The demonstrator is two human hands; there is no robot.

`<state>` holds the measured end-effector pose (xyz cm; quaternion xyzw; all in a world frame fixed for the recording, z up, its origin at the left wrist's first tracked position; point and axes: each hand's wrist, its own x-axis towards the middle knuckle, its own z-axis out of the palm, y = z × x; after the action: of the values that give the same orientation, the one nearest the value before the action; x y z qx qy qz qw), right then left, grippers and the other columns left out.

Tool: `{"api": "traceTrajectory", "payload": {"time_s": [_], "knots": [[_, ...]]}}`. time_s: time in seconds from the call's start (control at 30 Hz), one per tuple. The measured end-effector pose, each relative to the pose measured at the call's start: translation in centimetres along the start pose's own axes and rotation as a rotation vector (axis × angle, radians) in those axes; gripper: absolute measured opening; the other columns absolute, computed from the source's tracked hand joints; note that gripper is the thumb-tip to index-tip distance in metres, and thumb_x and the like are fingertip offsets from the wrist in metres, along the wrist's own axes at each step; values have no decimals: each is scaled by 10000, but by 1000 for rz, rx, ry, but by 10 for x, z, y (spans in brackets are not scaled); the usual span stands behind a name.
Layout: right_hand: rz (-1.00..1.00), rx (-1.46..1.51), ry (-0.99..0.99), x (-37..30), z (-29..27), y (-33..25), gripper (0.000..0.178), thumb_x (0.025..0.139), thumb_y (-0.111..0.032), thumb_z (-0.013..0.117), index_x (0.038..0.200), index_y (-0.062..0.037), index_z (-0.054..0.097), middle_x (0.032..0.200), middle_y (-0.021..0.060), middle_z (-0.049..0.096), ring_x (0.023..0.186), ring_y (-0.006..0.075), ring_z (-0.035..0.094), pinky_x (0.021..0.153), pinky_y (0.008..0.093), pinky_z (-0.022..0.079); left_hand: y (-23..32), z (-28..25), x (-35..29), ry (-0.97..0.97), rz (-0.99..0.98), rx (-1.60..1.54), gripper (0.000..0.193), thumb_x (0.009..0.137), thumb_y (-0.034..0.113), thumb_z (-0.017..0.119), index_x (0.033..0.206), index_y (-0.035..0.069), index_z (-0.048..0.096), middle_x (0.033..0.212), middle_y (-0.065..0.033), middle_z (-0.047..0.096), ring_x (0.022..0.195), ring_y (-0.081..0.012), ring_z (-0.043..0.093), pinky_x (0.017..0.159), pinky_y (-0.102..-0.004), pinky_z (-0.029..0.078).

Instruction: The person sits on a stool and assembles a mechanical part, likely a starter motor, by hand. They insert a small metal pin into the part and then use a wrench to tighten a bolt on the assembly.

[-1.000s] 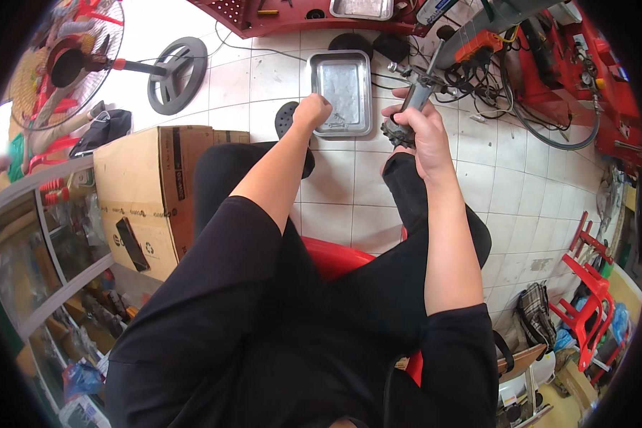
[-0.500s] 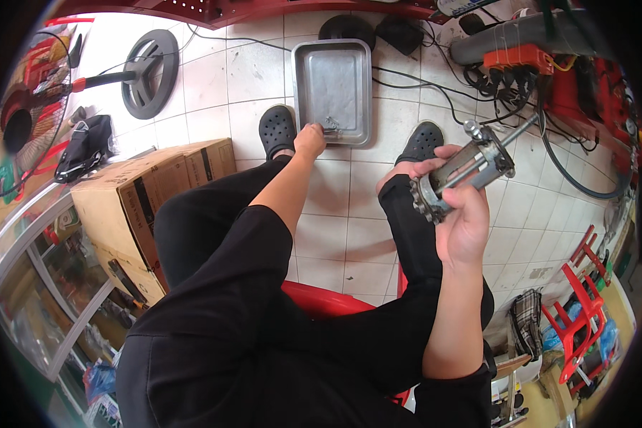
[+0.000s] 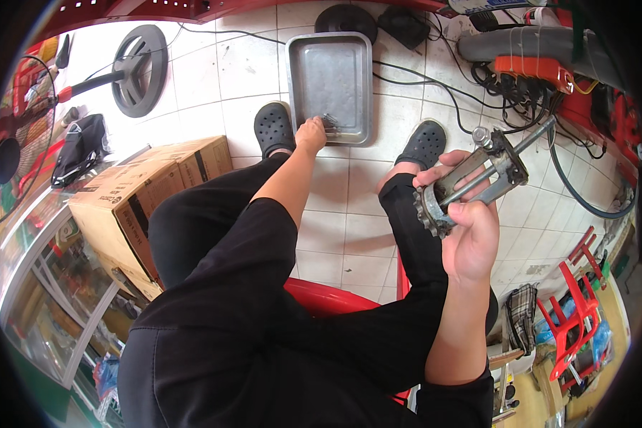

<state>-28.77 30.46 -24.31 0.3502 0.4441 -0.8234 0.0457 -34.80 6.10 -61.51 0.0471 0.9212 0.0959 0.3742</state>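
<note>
My right hand (image 3: 471,235) grips a metal frame assembly (image 3: 464,182) with a toothed ring at its lower left end, long rods along it and a plate at the upper right. It is held tilted above my right knee, with the thumb across its near side. At the near left corner of a grey metal tray (image 3: 293,85), my left hand (image 3: 311,135) reaches over the rim with its fingers drawn together. Several small metal parts (image 3: 329,123) lie in the tray by those fingertips. Whatever the fingers pinch is hidden.
On the tiled floor, black clogs (image 3: 273,128) flank the tray. A cardboard box (image 3: 132,203) stands left, near a fan's round base (image 3: 140,71). Black cables run behind the tray to an orange power strip (image 3: 533,72). Red stools (image 3: 576,307) lie at right.
The metal assembly and my right hand have shifted slightly right and down. My left hand stays at the tray's corner, and the view has moved a little.
</note>
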Motion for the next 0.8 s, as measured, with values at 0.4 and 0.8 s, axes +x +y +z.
{"api": "traceTrajectory", "payload": {"time_s": [0.4, 0.8], "knots": [[-6, -28, -37, 5, 1, -1, 523, 658, -54, 498, 1175, 23, 487, 967, 144, 651, 976, 207, 594, 889, 326, 434, 1, 9, 11, -65, 15, 120, 208, 846, 109, 497, 955, 15, 647, 1029, -210, 640, 982, -353, 629, 849, -405, 514], [-5, -46, -30, -4, 2, 9, 523, 669, -59, 505, 1184, 29, 477, 969, 140, 634, 988, 204, 584, 885, 317, 418, 3, 2, 6, 53, 61, -183, 179, 771, 118, 606, 918, 27, 652, 922, -186, 678, 920, -312, 658, 820, -375, 525]]}}
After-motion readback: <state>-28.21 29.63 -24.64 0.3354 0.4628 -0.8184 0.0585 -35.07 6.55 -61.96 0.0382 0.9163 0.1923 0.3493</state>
